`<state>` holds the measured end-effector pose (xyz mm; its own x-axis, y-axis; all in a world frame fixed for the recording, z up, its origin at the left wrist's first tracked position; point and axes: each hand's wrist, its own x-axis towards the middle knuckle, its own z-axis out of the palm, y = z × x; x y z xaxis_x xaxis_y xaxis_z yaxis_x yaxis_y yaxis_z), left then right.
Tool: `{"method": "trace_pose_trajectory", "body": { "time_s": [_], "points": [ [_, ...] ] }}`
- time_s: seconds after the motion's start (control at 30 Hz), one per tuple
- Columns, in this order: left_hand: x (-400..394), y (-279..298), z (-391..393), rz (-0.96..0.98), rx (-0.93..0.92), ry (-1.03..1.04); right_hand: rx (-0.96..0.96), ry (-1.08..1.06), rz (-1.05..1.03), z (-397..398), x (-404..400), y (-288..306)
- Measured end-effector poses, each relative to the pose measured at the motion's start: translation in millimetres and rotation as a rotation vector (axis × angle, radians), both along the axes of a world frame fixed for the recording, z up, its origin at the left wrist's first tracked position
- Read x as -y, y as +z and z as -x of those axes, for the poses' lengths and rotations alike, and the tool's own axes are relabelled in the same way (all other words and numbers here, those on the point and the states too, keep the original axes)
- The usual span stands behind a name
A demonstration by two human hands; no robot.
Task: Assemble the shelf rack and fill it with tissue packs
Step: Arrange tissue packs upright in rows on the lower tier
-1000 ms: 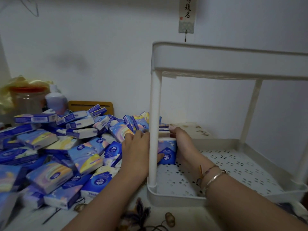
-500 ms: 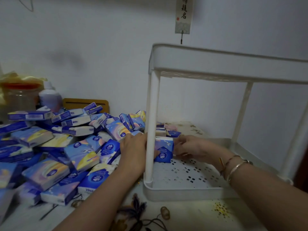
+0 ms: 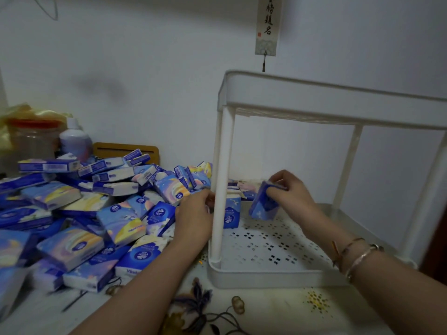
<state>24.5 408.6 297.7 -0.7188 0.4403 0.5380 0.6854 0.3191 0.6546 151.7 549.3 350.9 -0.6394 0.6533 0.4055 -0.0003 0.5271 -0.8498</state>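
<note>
A white two-tier shelf rack stands on the table, its lower tray perforated. My right hand is inside the lower tier and pinches a blue tissue pack, held tilted just above the tray. Another tissue pack stands upright on the tray at the far left corner, behind the front post. My left hand is outside that post, its fingers reaching past it toward the standing pack; whether they grip it is hidden. A big heap of blue tissue packs lies to the left.
At the back left stand a clear jar with a red lid, a white bottle and a wooden holder. A paper scroll hangs on the wall. The tablecloth has a flower print.
My right hand has lifted one tissue pack away from the standing one and moved it right and up inside the lower tier. My left hand stays by the post.
</note>
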Motion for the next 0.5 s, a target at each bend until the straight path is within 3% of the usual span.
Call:
{"method": "trace_pose_trajectory", "body": {
  "time_s": [0.2,0.33,0.4,0.5],
  "points": [
    [-1,-3,1,0.057,-0.064,0.042,0.188,0.123,-0.096,27,15,-28],
    [3,-3,0,0.192,-0.051,0.068,0.229,0.166,0.131,45,16,-40],
    [3,1,-6,0.283,-0.003,0.084,0.333,0.212,0.203,48,20,-43],
    [0,4,-10,0.294,0.201,0.100,0.401,0.238,0.110,53,27,-45]
  ]
}}
